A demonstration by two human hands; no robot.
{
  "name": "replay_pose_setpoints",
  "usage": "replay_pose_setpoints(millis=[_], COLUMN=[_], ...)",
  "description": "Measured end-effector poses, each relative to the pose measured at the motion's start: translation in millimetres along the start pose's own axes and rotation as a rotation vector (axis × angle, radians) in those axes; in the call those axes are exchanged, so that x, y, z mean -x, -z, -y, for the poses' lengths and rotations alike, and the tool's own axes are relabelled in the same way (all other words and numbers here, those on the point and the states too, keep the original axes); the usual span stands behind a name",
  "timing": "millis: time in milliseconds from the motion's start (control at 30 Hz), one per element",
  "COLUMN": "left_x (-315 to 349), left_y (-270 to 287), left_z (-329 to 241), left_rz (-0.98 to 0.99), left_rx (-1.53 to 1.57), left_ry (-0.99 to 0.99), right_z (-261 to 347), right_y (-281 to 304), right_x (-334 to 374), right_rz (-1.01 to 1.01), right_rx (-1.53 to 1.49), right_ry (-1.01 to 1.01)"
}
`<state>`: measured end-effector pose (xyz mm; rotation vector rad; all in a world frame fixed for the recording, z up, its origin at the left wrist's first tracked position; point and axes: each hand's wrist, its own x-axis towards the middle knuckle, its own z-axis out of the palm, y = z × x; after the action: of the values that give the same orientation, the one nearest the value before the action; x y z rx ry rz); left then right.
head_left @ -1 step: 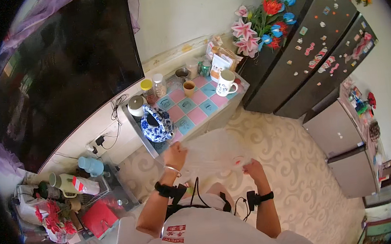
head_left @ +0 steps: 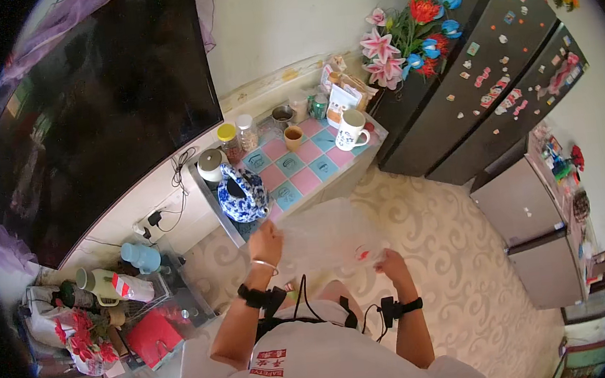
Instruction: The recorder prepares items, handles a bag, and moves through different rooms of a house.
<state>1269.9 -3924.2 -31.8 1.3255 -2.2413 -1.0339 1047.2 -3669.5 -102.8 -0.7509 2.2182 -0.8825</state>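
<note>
Left hand (head_left: 265, 242) curled closed on the left side of a clear plastic bag (head_left: 331, 233), while the right hand (head_left: 396, 267) pinched its right edge close to a red printed mark (head_left: 363, 253). Gripping opposite sides probably served to spread the thin film, since such light plastic would sag from a single hold. The bag hung between the hands, above the patterned floor (head_left: 459, 247). Far left, a large black television (head_left: 109, 119) was set against the wall (head_left: 281, 25); near its lower edge, a pale green jug (head_left: 95, 285) and a blue bottle (head_left: 143, 257) stood grouped by red flowers (head_left: 79, 338), presumably sharing one storage spot. Farther right, a blue-and-white loop-handled vessel (head_left: 240, 198) sat at the left end of a narrow table (head_left: 305, 181), its handle uppermost, which would suit lifting from above. Just beyond, a yellow-lidded jar (head_left: 229, 143) and a white-lidded jar (head_left: 247, 132) stood on the wall side, perhaps to avoid knocks. A tan cup (head_left: 294, 138) stood mid-table, and a white mug (head_left: 350, 133) near the right end had its handle turned right, presumably for easy grasping. Farther right, a mixed bouquet (head_left: 380, 45) stood beside a dark refrigerator (head_left: 466, 81), whose doors likely gave the small magnets (head_left: 501, 87) a metal surface to cling to.
</note>
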Motion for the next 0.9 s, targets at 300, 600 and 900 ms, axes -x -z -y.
replay_pose_setpoints(millis=[300, 600, 900], left_x=[-38, -62, -60], left_y=[-42, -99, -110], left_z=[15, -2, 9], left_rz=[0.057, -0.139, -0.105], left_rx=[-0.065, -0.189, 0.891], left_ry=[0.054, 0.327, 0.572], right_z=[103, 149, 150], right_y=[-16, 7, 2], right_x=[-122, -253, -329], right_rz=[-0.020, 0.774, 1.146], right_rx=[0.058, -0.296, -0.153], right_ry=[0.874, 0.050, 0.140])
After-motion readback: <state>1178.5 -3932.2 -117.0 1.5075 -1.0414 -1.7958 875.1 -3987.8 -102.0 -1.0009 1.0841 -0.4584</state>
